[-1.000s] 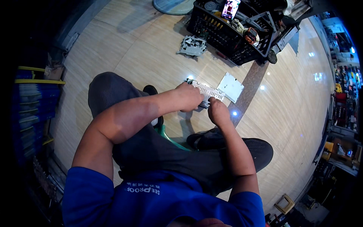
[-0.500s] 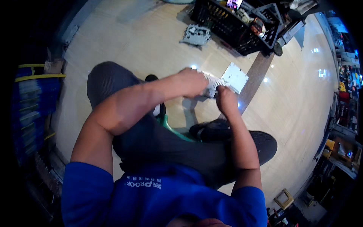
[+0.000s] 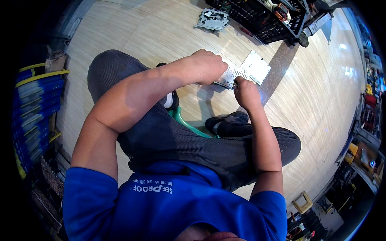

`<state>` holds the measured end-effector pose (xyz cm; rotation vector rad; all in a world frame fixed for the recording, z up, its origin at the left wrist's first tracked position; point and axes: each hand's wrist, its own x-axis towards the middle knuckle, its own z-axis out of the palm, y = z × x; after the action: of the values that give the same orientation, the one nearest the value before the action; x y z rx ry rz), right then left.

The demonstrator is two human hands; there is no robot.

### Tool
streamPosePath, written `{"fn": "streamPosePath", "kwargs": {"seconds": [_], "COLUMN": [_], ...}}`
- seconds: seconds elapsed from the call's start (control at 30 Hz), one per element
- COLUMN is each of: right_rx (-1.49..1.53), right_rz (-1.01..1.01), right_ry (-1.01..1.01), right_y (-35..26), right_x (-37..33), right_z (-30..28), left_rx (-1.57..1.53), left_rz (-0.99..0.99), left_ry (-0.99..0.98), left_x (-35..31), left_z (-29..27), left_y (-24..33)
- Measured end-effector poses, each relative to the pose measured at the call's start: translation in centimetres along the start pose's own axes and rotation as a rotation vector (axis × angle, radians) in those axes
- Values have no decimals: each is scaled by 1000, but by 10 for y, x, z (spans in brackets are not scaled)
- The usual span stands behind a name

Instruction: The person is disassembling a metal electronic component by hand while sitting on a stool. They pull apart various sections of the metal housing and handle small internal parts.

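Note:
A slotted silvery metal casing (image 3: pixel 238 73) is between my hands, over the floor in front of my knees. My left hand (image 3: pixel 207 67) is closed over its left end, with the fingertips hidden behind the knuckles. Curled at the casing's near right edge, my right hand (image 3: pixel 247 94) has thumb and forefinger pinched against it. Whether those fingers also hold something small cannot be made out. Just beyond the casing is a flat pale metal plate (image 3: pixel 256 67), partly overlapped by it in view.
A black plastic crate (image 3: pixel 267 25) full of parts and cables stands ahead on the right. To its left a grey metal drive-like frame (image 3: pixel 212 20) lies on the tiled floor. Blue bins (image 3: pixel 38 116) line the left side; crowded shelves (image 3: pixel 368 104) line the right. A green stool edge (image 3: pixel 189 126) shows below my legs.
The picture has brightened and the view has shifted, so crate and plate sit higher in it. Both hands stay on the casing; my left hand's knuckles are raised a little more.

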<state>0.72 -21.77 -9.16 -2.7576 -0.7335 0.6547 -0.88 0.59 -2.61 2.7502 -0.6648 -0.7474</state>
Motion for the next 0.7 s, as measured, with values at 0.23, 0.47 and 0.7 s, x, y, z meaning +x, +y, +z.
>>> {"fn": "streamPosePath", "kwargs": {"seconds": [0.23, 0.47, 0.7], "right_rx": [-19, -37, -113], "right_rz": [0, -2, -127], "right_ry": [-10, -24, 28], "right_y": [0, -5, -4], "right_x": [1, 0, -4], "right_z": [2, -1, 7], "left_rx": [-14, -20, -21], "left_rz": [-3, -25, -19], "left_ry": [-14, -37, -33], "left_x": [-1, 0, 0], "left_z": [-2, 0, -2], "left_y": [2, 1, 3]}}
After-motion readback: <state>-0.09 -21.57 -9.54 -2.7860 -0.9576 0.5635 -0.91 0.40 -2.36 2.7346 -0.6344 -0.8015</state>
